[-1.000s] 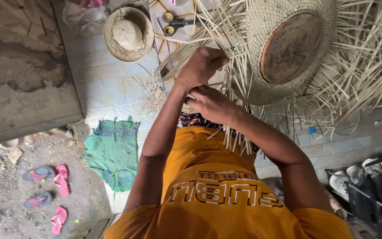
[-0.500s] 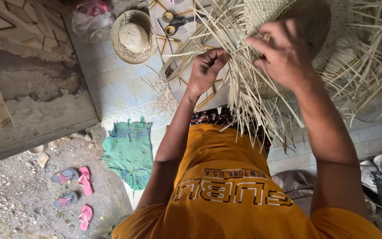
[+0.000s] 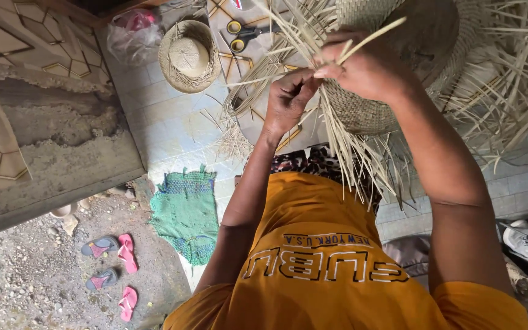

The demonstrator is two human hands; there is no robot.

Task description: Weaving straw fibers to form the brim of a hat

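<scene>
Pale floor tiles [image 3: 154, 125] run out past the person's orange shirt, ending at bare dirt where four sandals [image 3: 114, 266] lie, two grey and two pink. One green woven mat [image 3: 186, 211] sits at the tile edge. Above the shirt, the left hand [image 3: 288, 98] has its fingers pinched shut on thin straw strips [image 3: 349, 140]. The right hand [image 3: 371, 70] curls closed around more strips, pressing against the unfinished woven hat [image 3: 374, 110] directly under it. Farther off lie one finished straw hat [image 3: 189, 56], one pair of yellow-handled scissors [image 3: 245, 33] and one plastic bag [image 3: 132, 36].
</scene>
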